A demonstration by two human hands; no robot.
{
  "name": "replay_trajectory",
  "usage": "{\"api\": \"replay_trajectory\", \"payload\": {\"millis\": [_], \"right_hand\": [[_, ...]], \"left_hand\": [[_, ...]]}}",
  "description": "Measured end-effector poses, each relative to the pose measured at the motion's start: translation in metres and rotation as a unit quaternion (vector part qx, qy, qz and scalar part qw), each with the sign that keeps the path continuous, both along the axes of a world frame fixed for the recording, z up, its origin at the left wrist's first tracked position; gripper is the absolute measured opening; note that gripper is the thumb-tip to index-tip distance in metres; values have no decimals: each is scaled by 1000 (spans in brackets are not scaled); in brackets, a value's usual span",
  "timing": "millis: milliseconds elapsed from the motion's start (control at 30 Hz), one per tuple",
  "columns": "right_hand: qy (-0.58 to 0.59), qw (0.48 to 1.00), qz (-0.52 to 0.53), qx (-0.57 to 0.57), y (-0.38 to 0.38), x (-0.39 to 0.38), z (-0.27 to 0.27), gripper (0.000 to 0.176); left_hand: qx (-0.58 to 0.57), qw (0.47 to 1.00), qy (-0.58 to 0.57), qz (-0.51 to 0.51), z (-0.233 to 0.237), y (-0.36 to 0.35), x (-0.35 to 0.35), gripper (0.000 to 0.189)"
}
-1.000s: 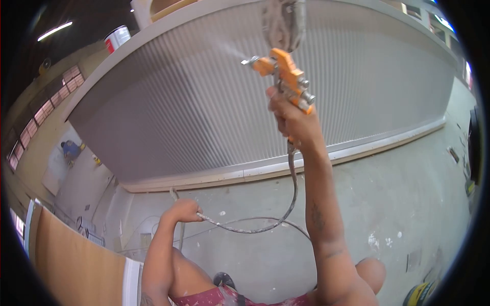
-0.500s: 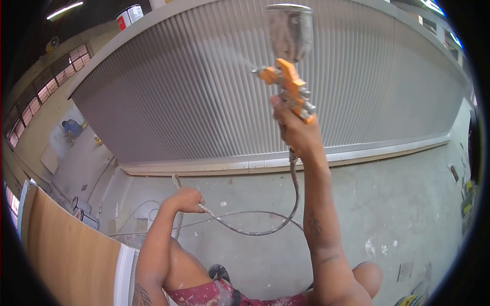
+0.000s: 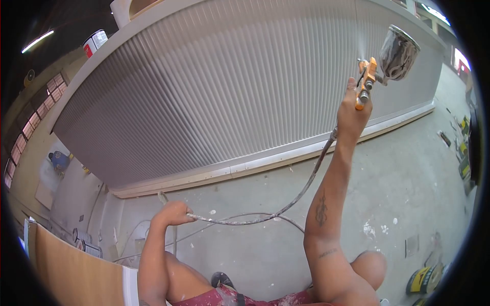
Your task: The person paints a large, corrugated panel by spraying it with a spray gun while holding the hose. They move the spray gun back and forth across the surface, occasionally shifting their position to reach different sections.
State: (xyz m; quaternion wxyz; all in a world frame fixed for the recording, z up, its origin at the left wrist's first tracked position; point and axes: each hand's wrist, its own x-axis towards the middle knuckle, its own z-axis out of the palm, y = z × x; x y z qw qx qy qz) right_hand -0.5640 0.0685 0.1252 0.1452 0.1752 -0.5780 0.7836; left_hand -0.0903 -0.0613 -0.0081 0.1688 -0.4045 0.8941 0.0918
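My right hand [image 3: 353, 113] is closed round the handle of an orange spray gun [image 3: 368, 84], held up in front of the right part of a grey ribbed panel [image 3: 245, 81]. A paint-stained metal cup [image 3: 399, 53] sits tilted on the gun, and a faint mist shows at its nozzle. From the gun's handle a stained hose [image 3: 306, 186] hangs down and curves left to my left hand [image 3: 176, 213]. That hand is closed round the hose, low in front of the panel's bottom edge.
A wooden panel with a white edge [image 3: 130, 285] stands at lower left, near paint cans [image 3: 91, 249]. Another can [image 3: 95, 42] rests on the ribbed unit's top. Yellow-labelled tins [image 3: 424, 279] are at lower right. A person in blue [image 3: 59, 160] is far left. More hose crosses the floor.
My right hand has swung the spray gun to the right along the panel, and the cup now leans right. The hose stretches further right. My left hand still holds it. The view has shifted and tilted.
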Motion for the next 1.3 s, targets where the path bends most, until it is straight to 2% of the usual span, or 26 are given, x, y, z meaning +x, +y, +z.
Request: {"api": "replay_trajectory", "payload": {"millis": [67, 133, 200, 267, 300, 367, 467, 500, 633, 767, 800, 867, 900, 967, 1000, 1067, 1100, 1200, 1267, 1300], "right_hand": [[52, 998, 27, -26, -8, 10, -3, 43], [19, 989, 140, 34, -19, 26, -5, 37], [11, 951, 304, 53, -27, 53, -3, 34], [72, 917, 393, 16, -43, 82, -11, 32], [72, 915, 396, 15, -45, 93, -10, 32], [-3, 817, 573, 62, -44, 113, -6, 32], [-35, 783, 617, 66, -42, 125, -3, 34], [-33, 781, 619, 68, -45, 124, -5, 34], [-57, 893, 446, 34, -45, 95, -10, 27], [-36, 967, 248, -35, -31, 39, -15, 32], [-36, 969, 240, -37, -29, 21, -16, 32], [7, 996, 63, -62, -28, -9, -22, 33], [6, 996, 60, -63, -26, -17, -21, 33], [59, 996, -17, -70, -24, -25, -23, 33], [57, 996, -16, -70, -25, -22, -24, 33], [-47, 995, 85, 6, -35, -7, -32, 33], [-39, 986, 165, 2, -35, 9, -29, 33], [-18, 931, 365, 22, -46, 54, -33, 29], [-23, 874, 482, 51, -40, 85, -24, 30], [-22, 873, 485, 51, -38, 95, -21, 30]], "left_hand": [[-9, 1000, -1, -1, 2, 2, -1, 40], [-12, 1000, -5, -6, -1, -3, -1, 40], [-14, 1000, -6, -11, -5, -6, 1, 40], [-9, 999, -12, -35, -5, -9, 1, 39], [-9, 999, -12, -32, -4, -9, 0, 39], [-6, 998, -45, -38, -3, -10, -2, 35], [1, 998, -48, -48, 1, -9, -3, 33], [3, 998, -45, -45, 1, -8, -2, 33], [1, 999, -9, -47, -2, -7, 3, 34], [-2, 1000, -16, -15, 2, -2, 0, 38], [-4, 1000, -17, -22, 3, 0, -1, 38], [-4, 1000, 2, 4, 4, 3, -1, 40], [-4, 1000, 1, 1, 5, 3, -2, 40], [-6, 1000, 7, 10, 4, 5, -1, 41], [-6, 1000, 5, 11, 3, 5, 0, 41], [-21, 1000, -9, 8, -1, 1, 1, 39], [-21, 1000, -10, 9, -4, -2, 2, 39], [-28, 999, -3, -18, -8, -6, 7, 40], [-17, 999, -24, -32, -8, -9, 5, 37], [-17, 999, -23, -29, -6, -10, 3, 37]]}}
